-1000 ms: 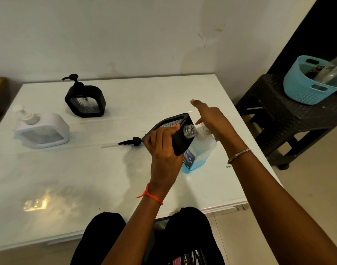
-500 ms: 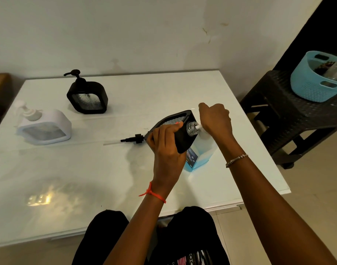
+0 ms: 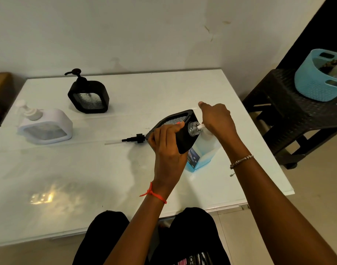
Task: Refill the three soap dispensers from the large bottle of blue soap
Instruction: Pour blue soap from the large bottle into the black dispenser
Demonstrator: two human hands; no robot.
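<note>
Left hand (image 3: 168,144): wraps round the held dispenser (image 3: 185,136), which is tipped over with its open neck (image 3: 194,128) facing 3 o'clock.
Right hand (image 3: 217,119): its fingers curl over the top of the bottle (image 3: 206,152). It looks ready to push down.
Bottle: stands on the table (image 3: 106,178) at 4 o'clock of the held dispenser, touching it. Blue soap shows inside.
Spout (image 3: 200,127): white, right at the open neck. I cannot tell if its tip is inside.
Pump (image 3: 134,140): lies flat just beside the held dispenser, at its 9 o'clock.
Other two: the black dispenser (image 3: 88,96) is at 10 o'clock and the white dispenser (image 3: 45,127) at 9 o'clock. Both are well apart and have their tops on.
Spill risk: the neck is small. If the spout slips off it, soap could squirt on the table or the fingers.
Pour-back risk: tipped this far, soap could run out again.
Tip risk: a hard sideways push could knock the bottle over.
Slip risk: soapy fingers could drop the dispenser.
</note>
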